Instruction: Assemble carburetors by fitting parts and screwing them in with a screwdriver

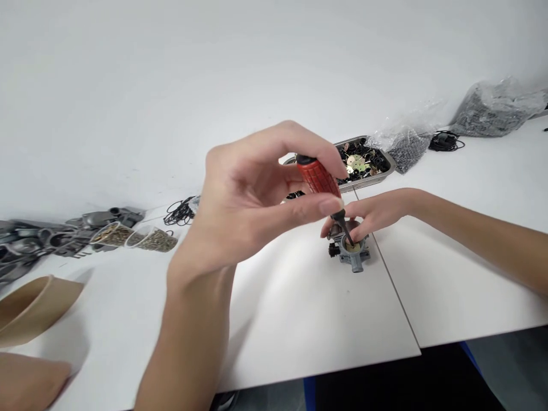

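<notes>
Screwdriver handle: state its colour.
The screwdriver handle is red with a black end, seen in the head view.

Our left hand and right hand were bare, our slim forearms likewise uncovered along their visible length; our left thumb had a short, rounded nail.

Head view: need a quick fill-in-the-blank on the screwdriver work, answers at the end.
1. The left hand holds a screwdriver whose grip is mainly coloured ____.
2. The screwdriver's tip points ____, not up.
3. The right hand touches a metal part coloured ____.
4. The table top is ____.

Missing words: red; down; grey; white.
</notes>
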`<state>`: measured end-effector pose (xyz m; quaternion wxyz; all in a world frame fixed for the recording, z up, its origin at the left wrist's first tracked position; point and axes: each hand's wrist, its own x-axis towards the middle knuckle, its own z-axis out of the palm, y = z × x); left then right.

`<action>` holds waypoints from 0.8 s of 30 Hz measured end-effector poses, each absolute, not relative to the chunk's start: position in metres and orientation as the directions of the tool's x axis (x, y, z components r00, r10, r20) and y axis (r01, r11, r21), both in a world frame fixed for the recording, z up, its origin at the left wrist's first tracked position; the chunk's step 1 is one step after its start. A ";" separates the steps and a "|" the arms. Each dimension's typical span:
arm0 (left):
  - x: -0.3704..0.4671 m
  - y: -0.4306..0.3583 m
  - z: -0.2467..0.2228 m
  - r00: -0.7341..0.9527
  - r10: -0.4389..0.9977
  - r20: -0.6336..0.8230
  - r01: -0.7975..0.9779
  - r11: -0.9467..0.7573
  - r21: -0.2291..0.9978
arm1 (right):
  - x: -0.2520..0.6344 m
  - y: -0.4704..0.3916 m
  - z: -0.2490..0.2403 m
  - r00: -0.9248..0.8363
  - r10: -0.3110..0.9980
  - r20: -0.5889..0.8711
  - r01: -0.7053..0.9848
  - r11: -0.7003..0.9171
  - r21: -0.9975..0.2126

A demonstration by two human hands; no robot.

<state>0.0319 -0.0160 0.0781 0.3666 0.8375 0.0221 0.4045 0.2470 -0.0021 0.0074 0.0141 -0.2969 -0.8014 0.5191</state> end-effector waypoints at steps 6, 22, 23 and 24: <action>0.036 -0.021 0.077 0.627 0.568 0.532 -0.157 -0.577 0.801 | 0.268 -0.026 0.093 -0.595 0.796 0.112 0.568 0.515 -0.642; 0.039 -0.024 0.077 0.601 0.578 0.553 -0.263 -0.510 0.819 | 0.241 -0.069 0.132 -0.628 0.606 0.488 0.672 0.739 -0.053; 0.038 -0.024 0.077 0.611 0.566 0.553 -0.271 -0.507 0.818 | 0.242 -0.068 0.133 -0.646 0.605 0.465 0.669 0.743 -0.038; 0.038 -0.024 0.077 0.621 0.560 0.548 -0.270 -0.503 0.821 | 0.243 -0.068 0.134 -0.665 0.596 0.450 0.662 0.749 -0.015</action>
